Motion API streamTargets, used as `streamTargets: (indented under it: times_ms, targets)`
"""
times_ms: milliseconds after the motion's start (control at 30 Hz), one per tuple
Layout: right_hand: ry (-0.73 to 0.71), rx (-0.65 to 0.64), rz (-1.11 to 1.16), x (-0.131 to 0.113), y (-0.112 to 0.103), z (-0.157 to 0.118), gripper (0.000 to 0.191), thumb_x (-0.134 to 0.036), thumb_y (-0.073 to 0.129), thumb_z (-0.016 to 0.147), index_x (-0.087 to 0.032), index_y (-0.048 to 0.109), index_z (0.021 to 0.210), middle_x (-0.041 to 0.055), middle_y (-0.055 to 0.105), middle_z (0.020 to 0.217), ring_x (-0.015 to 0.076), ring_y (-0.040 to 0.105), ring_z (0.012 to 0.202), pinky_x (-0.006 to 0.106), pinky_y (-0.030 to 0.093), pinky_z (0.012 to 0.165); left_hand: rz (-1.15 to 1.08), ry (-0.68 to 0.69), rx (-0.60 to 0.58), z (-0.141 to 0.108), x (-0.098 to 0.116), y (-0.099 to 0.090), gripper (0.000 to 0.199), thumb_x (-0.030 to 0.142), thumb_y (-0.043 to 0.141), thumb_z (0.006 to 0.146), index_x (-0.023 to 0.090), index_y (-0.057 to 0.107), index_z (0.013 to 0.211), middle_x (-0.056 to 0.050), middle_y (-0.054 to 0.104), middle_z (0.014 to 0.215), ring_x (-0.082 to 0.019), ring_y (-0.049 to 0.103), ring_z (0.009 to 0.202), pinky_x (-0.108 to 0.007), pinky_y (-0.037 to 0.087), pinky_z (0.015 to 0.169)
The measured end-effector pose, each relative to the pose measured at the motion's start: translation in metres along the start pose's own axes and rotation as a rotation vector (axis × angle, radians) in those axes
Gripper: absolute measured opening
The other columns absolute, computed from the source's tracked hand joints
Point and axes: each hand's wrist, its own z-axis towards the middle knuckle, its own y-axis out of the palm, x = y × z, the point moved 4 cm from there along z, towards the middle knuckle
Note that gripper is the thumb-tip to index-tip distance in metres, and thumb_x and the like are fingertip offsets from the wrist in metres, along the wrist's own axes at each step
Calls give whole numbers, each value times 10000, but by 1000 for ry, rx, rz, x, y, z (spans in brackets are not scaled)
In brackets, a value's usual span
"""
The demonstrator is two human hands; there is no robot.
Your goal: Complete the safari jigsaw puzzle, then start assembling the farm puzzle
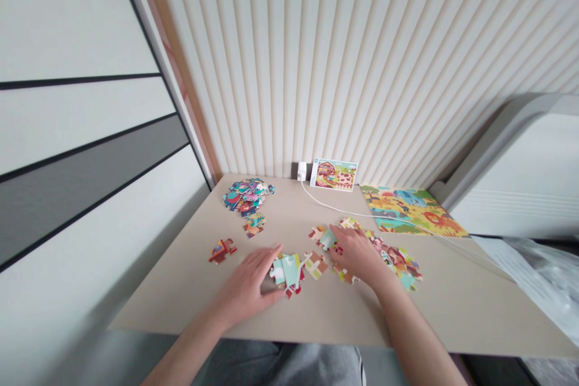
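While the left hand (pixel 246 282) curves beside a small cluster of jigsaw pieces (pixel 289 270), its thumb and fingers spread wide, I judge that it is corralling them rather than gripping. The right hand (pixel 357 250) is palm-down among the loose farm-coloured jigsaw pieces (pixel 402 262), fingertips at a pale-blue piece (pixel 326 240); from my end I cannot tell whether they pinch it. The farm picture card (pixel 335 175) stands propped by the ribbed wall (pixel 271 72), presumably so its face shows to the person. A dark-toned jigsaw pile (pixel 246 196) sits at the table's (pixel 172 295) far left, probably set apart for its different colours, and a wild-animal picture panel (pixel 414 211) lies flat at the right, clear of both hands.
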Motion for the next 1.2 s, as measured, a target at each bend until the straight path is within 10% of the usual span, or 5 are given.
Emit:
streamTargets:
  times_ms: [333, 600, 800, 1000, 1200]
  targets:
    - [-131, 199, 80, -3, -11, -2, 531, -204, 566, 923, -135, 541, 1448, 193, 653, 1383, 319, 643, 1240, 479, 467, 1093, -17, 20, -22, 3, 9, -5, 922, 276, 766, 859, 296, 244, 1619, -85, 618, 1413, -291, 548, 1319, -488, 448, 1141]
    - [-696, -44, 503, -88, -3, -13, 592, -370, 652, 952, -221, 512, 1508, 129, 594, 1486, 253, 567, 1347, 418, 426, 1142, -23, 18, 38, 1, 4, 0, 1005, 193, 791, 821, 318, 208, 1629, -82, 616, 1406, -284, 572, 1293, -466, 486, 1107]
    - [-559, -101, 467, -94, 9, -12, 365, -412, 528, 1049, -284, 645, 1371, 111, 539, 1521, 234, 493, 1411, 408, 372, 1171, -41, 12, -3, 1, 4, 0, 1070, 140, 789, 790, 341, 169, 1638, -72, 630, 1368, -278, 574, 1277, -471, 473, 1114]
    - [-499, -108, 502, -94, 3, -11, 359, -379, 606, 1016, -293, 633, 1364, 67, 670, 1337, 209, 550, 1324, 390, 352, 1161, -29, 48, -56, -1, 7, -4, 1273, 497, 947, 632, 332, 193, 1645, -115, 546, 1499, -358, 509, 1370, -541, 448, 1141]
    - [-450, -106, 560, -99, 2, -7, 402, -265, 645, 974, -279, 615, 1375, 53, 708, 1265, 210, 617, 1217, 375, 388, 1110, 9, 40, 13, -1, 3, -1, 1076, 398, 871, 776, 323, 232, 1639, -110, 571, 1490, -331, 551, 1345, -519, 493, 1111]
